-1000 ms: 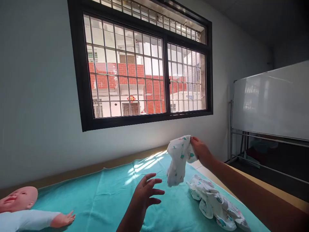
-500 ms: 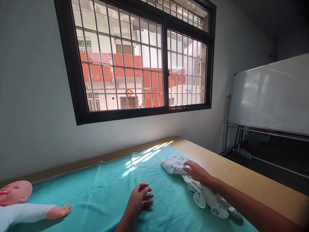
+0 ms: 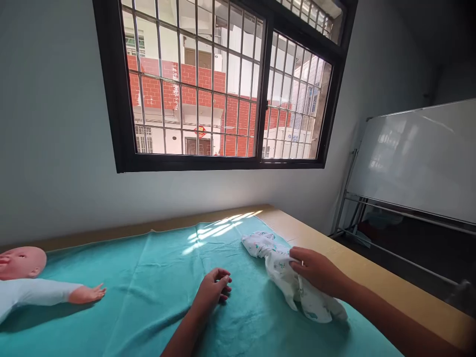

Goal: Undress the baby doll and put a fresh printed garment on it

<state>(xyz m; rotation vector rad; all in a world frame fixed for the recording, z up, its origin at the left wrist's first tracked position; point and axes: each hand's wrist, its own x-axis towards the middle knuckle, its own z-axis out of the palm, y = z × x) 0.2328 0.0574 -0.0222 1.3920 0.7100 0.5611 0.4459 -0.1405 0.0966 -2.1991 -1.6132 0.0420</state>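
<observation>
My right hand [image 3: 316, 270] is closed on a white baby garment [image 3: 277, 260] with small teal and pink prints, which lies bunched on the teal towel [image 3: 148, 287]. My left hand [image 3: 211, 290] rests on the towel to the left of the garment, fingers curled under, holding nothing. A baby doll [image 3: 26, 280] in a pale blue top lies at the far left, one arm stretched toward the middle.
The towel covers a wooden table [image 3: 372, 282] that runs along a grey wall under a barred window [image 3: 223, 84]. A whiteboard on a metal stand [image 3: 416, 163] is at the right, past the table's edge.
My right hand has brought the garment down from the air onto the towel and pulled it slightly nearer. My left hand has dropped to the towel and its fingers have curled.
</observation>
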